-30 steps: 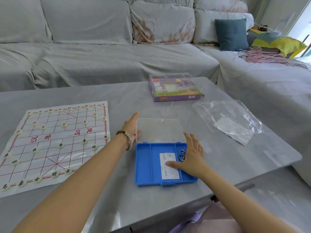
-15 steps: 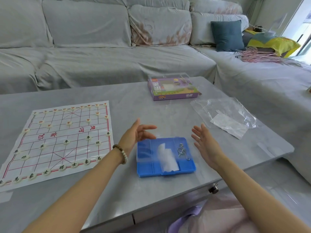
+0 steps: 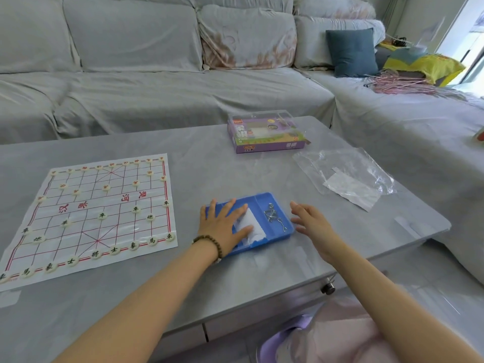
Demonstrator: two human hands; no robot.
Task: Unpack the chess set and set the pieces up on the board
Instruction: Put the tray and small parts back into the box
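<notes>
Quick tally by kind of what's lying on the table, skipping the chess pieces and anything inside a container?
chess board: 1
blue case: 1
purple box: 1
clear plastic bag: 1
Total: 4

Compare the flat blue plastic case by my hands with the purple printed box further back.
The blue plastic case is plain blue and shows a white paper slip and metal rings inside; the purple printed box carries coloured artwork. The left hand lies flat on the case; nothing touches the box. Both are flat rectangles on the grey table.
</notes>
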